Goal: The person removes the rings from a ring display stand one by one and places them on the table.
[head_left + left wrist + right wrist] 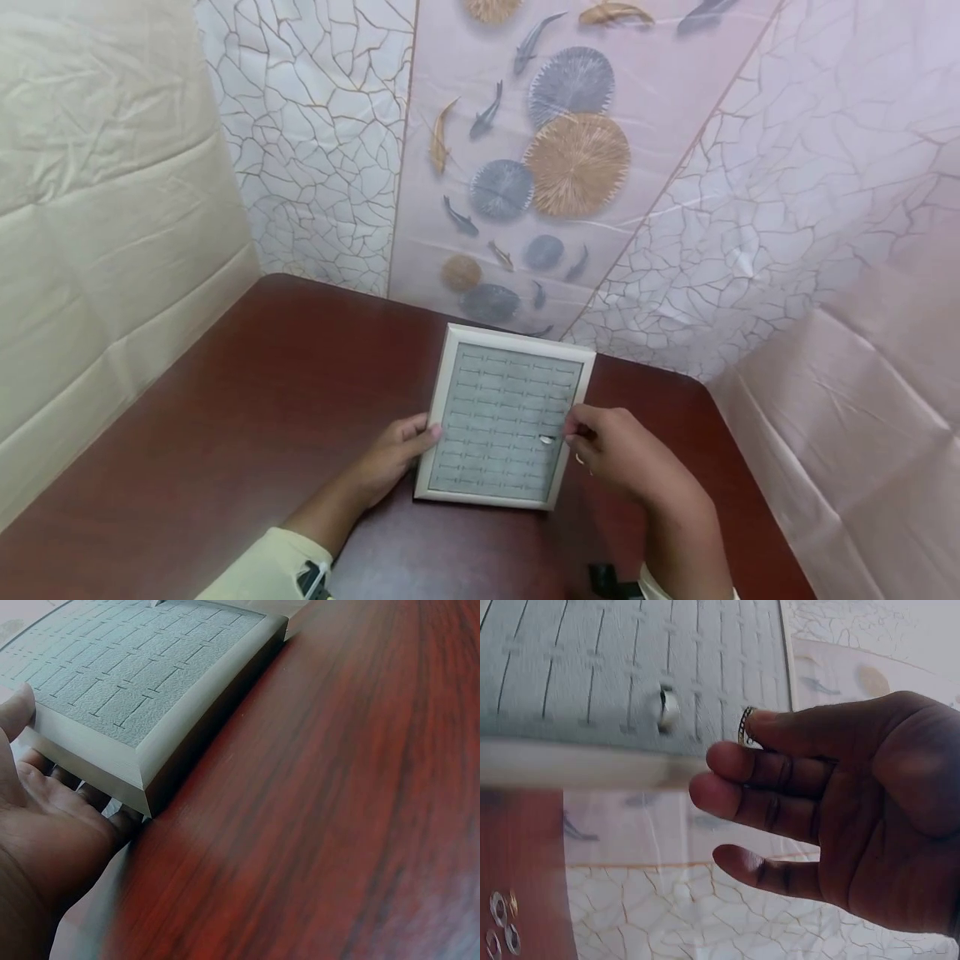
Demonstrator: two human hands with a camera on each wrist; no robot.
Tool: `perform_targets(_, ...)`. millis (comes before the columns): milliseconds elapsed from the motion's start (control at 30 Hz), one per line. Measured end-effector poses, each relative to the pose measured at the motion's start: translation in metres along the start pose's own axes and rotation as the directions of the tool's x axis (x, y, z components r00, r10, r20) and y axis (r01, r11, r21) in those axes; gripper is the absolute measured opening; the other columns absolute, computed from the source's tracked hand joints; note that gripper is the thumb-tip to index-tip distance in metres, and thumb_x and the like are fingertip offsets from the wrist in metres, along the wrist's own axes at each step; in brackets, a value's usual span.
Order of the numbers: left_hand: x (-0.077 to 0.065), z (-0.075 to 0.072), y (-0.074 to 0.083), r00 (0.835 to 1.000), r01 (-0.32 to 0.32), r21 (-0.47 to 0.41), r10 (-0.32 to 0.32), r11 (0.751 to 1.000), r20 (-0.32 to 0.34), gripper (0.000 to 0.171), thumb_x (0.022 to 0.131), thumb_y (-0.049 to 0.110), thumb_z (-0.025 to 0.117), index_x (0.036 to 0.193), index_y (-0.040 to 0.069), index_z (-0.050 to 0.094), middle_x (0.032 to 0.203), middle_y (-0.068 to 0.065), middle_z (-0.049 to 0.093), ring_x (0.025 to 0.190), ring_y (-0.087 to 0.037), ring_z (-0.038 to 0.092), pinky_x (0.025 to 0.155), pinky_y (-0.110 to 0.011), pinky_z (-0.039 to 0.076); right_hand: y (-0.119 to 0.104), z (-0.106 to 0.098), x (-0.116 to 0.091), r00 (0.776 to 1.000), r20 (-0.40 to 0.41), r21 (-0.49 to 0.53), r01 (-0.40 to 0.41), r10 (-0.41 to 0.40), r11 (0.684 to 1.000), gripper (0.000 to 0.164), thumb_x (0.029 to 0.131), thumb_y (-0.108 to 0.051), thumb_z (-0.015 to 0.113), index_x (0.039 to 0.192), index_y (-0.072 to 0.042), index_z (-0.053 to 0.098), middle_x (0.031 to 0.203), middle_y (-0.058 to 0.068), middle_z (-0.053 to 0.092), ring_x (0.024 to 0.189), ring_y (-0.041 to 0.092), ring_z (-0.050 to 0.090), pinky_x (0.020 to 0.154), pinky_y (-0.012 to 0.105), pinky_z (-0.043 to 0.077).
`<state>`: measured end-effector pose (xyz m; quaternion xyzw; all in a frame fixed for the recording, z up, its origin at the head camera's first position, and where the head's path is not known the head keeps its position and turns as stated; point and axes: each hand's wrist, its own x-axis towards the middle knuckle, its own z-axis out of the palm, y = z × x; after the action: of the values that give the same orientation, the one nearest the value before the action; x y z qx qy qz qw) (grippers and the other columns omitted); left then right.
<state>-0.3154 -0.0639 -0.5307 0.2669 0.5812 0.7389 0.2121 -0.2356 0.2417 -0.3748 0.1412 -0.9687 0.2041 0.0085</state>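
Observation:
A ring display case (510, 417) with a pale frame and a grey slotted pad stands tilted on the table. My left hand (393, 454) grips its left side, thumb on the frame and fingers underneath, as the left wrist view (56, 817) shows too. One silver ring (669, 711) sits upright in a slot near the right edge. My right hand (618, 446) is at that edge, pinching a dark-patterned, chain-like ring (744, 724) close over the pad. Its other fingers (757, 806) are spread beyond the frame.
Several loose silver and gold-coloured rings (511, 937) lie on the dark red wooden table (300, 375) beside the case. A patterned cloth backdrop (337, 167) stands behind, with pale cloth walls (112, 208) at both sides.

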Motion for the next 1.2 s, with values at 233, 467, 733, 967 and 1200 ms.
perform_targets(233, 0.001, -0.002, 0.005, 1.0, 0.019, 0.013, -0.019, 1.0, -0.014, 0.055, 0.118, 0.028, 0.049, 0.156, -0.013, 0.046, 0.143, -0.031, 0.068, 0.113, -0.011, 0.076, 0.099, -0.03, 0.061, 0.013, -0.008, -0.014, 1.0, 0.025, -0.006, -0.016, 0.016, 1.0, 0.023, 0.096, 0.006, 0.067, 0.086, -0.015, 0.069, 0.079, -0.004, 0.067, 0.071, 0.007, 0.056, 0.065, 0.023, 0.046)
perform_targets(467, 0.001, -0.002, 0.005, 1.0, 0.014, 0.016, -0.014, 1.0, 0.001, 0.055, 0.119, 0.027, 0.047, 0.157, -0.012, 0.045, 0.146, -0.034, 0.065, 0.117, -0.013, 0.076, 0.101, -0.031, 0.06, 0.039, -0.001, -0.024, 0.994, 0.1, -0.03, -0.042, 0.045, 0.999, 0.024, 0.099, 0.004, 0.066, 0.089, -0.017, 0.07, 0.088, -0.006, 0.072, 0.077, 0.005, 0.056, 0.067, 0.024, 0.048)
perform_targets(733, 0.001, 0.001, 0.001, 1.0, 0.011, -0.003, -0.011, 1.0, 0.005, 0.055, 0.119, 0.026, 0.048, 0.155, -0.014, 0.046, 0.146, -0.035, 0.064, 0.115, -0.011, 0.076, 0.1, -0.029, 0.06, 0.076, 0.014, -0.029, 0.977, 0.18, -0.061, -0.103, 0.113, 0.993, 0.022, 0.092, 0.006, 0.063, 0.086, -0.014, 0.069, 0.079, -0.006, 0.063, 0.071, 0.006, 0.051, 0.063, 0.026, 0.045)
perform_targets(967, 0.0, 0.004, 0.002, 1.0, 0.012, -0.012, -0.012, 1.0, 0.008, 0.055, 0.119, 0.026, 0.047, 0.156, -0.015, 0.044, 0.146, -0.036, 0.063, 0.114, -0.011, 0.076, 0.099, -0.029, 0.06, 0.092, 0.031, -0.027, 0.941, 0.196, -0.14, -0.252, 0.277, 0.957, 0.024, 0.094, 0.003, 0.068, 0.076, -0.012, 0.062, 0.07, -0.001, 0.055, 0.065, 0.016, 0.05, 0.059, 0.031, 0.042)
perform_targets(1200, 0.001, 0.006, 0.002, 1.0, 0.023, -0.005, -0.023, 1.0, 0.01, 0.055, 0.119, 0.026, 0.047, 0.158, -0.013, 0.044, 0.148, -0.035, 0.062, 0.116, -0.012, 0.075, 0.101, -0.03, 0.06, 0.103, 0.043, -0.022, 0.926, 0.187, -0.204, -0.29, 0.328, 0.935, 0.026, 0.098, -0.008, 0.072, 0.074, -0.013, 0.062, 0.069, 0.001, 0.057, 0.064, 0.017, 0.053, 0.06, 0.033, 0.045)
